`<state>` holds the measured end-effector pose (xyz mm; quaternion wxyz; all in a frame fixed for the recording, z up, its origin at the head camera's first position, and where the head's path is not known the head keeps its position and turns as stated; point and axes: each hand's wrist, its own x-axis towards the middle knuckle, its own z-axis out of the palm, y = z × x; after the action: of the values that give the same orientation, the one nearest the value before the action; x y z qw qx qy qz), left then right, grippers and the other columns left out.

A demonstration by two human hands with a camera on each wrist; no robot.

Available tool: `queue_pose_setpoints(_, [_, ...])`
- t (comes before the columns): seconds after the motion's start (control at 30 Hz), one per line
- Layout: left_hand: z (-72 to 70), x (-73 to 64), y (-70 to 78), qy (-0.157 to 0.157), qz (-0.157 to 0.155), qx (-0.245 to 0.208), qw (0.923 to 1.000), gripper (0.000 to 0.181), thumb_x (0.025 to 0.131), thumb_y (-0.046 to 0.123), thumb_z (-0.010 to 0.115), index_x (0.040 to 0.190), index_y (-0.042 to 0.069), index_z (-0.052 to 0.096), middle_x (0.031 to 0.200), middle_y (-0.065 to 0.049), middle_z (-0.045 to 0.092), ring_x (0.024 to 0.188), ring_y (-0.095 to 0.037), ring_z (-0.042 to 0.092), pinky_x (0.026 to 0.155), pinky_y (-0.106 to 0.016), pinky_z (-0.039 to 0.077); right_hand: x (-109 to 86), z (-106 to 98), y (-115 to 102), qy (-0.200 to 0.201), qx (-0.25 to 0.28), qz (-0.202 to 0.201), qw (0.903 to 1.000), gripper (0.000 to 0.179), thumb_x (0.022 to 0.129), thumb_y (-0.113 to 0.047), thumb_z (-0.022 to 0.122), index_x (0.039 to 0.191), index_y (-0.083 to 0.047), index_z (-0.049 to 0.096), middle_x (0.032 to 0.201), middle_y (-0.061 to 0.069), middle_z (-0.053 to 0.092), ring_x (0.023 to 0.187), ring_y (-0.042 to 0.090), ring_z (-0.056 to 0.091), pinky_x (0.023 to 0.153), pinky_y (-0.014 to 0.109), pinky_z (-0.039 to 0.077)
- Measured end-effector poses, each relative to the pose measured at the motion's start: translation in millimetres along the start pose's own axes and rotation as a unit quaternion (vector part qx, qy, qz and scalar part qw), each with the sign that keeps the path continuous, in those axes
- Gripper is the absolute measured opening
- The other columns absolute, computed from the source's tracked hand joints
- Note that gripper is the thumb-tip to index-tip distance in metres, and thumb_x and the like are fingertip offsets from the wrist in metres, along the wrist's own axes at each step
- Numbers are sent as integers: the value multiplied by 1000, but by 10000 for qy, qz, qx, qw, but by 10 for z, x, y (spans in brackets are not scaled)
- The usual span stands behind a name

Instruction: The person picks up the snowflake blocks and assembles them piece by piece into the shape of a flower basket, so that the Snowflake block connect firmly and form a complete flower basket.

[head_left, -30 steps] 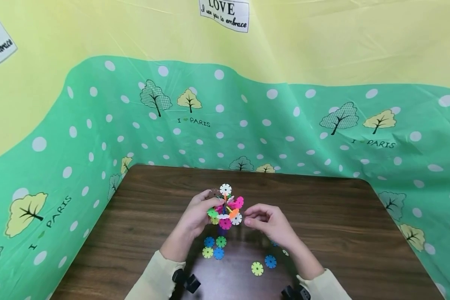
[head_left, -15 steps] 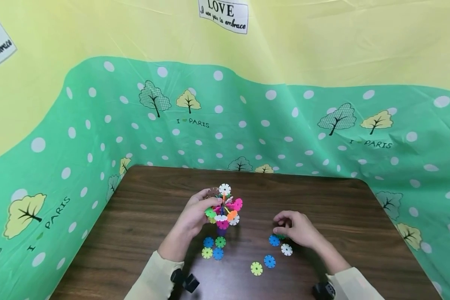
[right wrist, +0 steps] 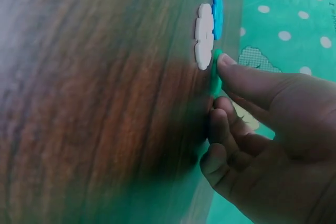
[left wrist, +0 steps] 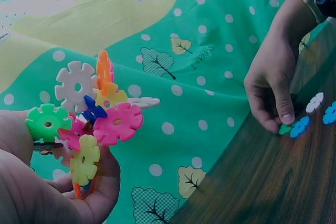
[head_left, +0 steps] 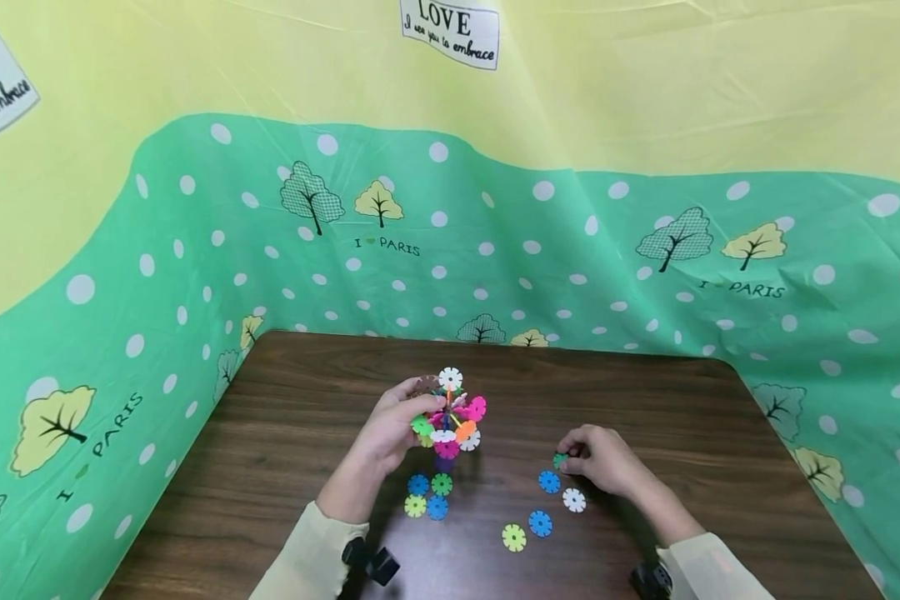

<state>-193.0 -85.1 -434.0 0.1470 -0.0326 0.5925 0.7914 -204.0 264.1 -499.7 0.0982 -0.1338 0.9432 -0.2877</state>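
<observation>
My left hand (head_left: 393, 425) holds a cluster of interlocking snowflake discs (head_left: 463, 431), raised over the table. In the left wrist view the discs (left wrist: 118, 124) are pink, yellow, white, green, blue and orange, slotted together at many angles. Down at the tabletop on the right, my right hand (head_left: 603, 462) pinches a green snowflake disc (head_left: 559, 460) between thumb and fingers. The right wrist view has the thumb on this green disc (right wrist: 216, 74), which is seen nearly edge-on. Beside it lie a blue disc (head_left: 549, 482) and a white disc (head_left: 574, 500).
Nearer me lie another blue disc (head_left: 540, 523) and a yellow-green disc (head_left: 514, 537). Several loose discs (head_left: 437, 507) are grouped below the cluster. A printed cloth (head_left: 480, 283) hangs behind the dark wooden table (head_left: 645, 400).
My right hand has moved away from the cluster to the right, down to the tabletop, and now has the green disc in its fingertips. The left hand and cluster stay almost in place.
</observation>
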Motion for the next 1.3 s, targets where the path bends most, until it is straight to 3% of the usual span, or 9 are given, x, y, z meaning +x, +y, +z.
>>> queue_pose_setpoints(0.2, [9,5,-2,-27,-4,16,10000,48,92,17,71,134,3,55,111,-7,66,88,-19,69,72,-37,58,65,-2,-12,-77,248,47,9997,15,85,-11,83,88,-14,68,80,-3,62,75,14,55,64,26,46])
queue_pose_setpoints(0.47, [30,18,-38,-151,-11,-156,9998,24,94,17,69,116,8,62,96,0,67,78,-14,66,64,-32,54,151,-28,-247,432,1150,-421,9915,7,90,-19,81,92,-17,75,79,-6,69,72,12,61,65,24,53])
queue_pose_setpoints(0.6, [46,37,-65,-226,-67,-289,9993,17,95,15,68,111,10,63,91,1,67,74,-12,66,60,-29,54,157,-57,-500,554,2030,-841,9740,8,92,-21,79,96,-14,77,83,1,73,70,22,63,62,27,54])
queue_pose_setpoints(0.7, [53,51,-83,-241,-109,-345,9991,20,95,15,68,112,8,62,89,1,67,73,-12,66,61,-29,54,152,-61,-686,580,2887,-907,9514,12,93,-19,77,99,-9,76,86,9,73,68,25,60,58,28,52])
queue_pose_setpoints(0.8, [61,56,-90,-284,-109,-279,9991,22,96,16,67,115,5,61,91,1,67,76,-14,66,64,-31,54,151,-30,-824,517,3654,-809,9259,16,94,-18,76,102,-4,73,83,9,69,61,19,53,53,28,47])
queue_pose_setpoints(0.9, [66,45,-85,-297,-73,-225,9993,20,97,16,66,114,7,61,94,1,67,78,-14,65,65,-32,55,159,11,-906,404,4085,-708,9091,21,95,-18,75,104,0,72,76,3,65,56,13,46,49,27,42])
queue_pose_setpoints(1.13, [35,12,-40,-191,17,-131,9997,20,96,19,68,113,9,63,100,-1,64,86,-18,63,69,-36,52,205,46,-956,105,4275,-548,9023,28,95,-17,74,109,6,71,85,4,78,72,13,68,70,33,60])
queue_pose_setpoints(1.3, [22,-1,-25,-242,54,-132,9996,19,97,18,67,113,9,63,97,0,67,82,-16,65,66,-32,54,237,74,-1007,-51,4302,-563,9010,27,95,-17,75,109,6,72,84,2,78,70,13,67,68,30,59])
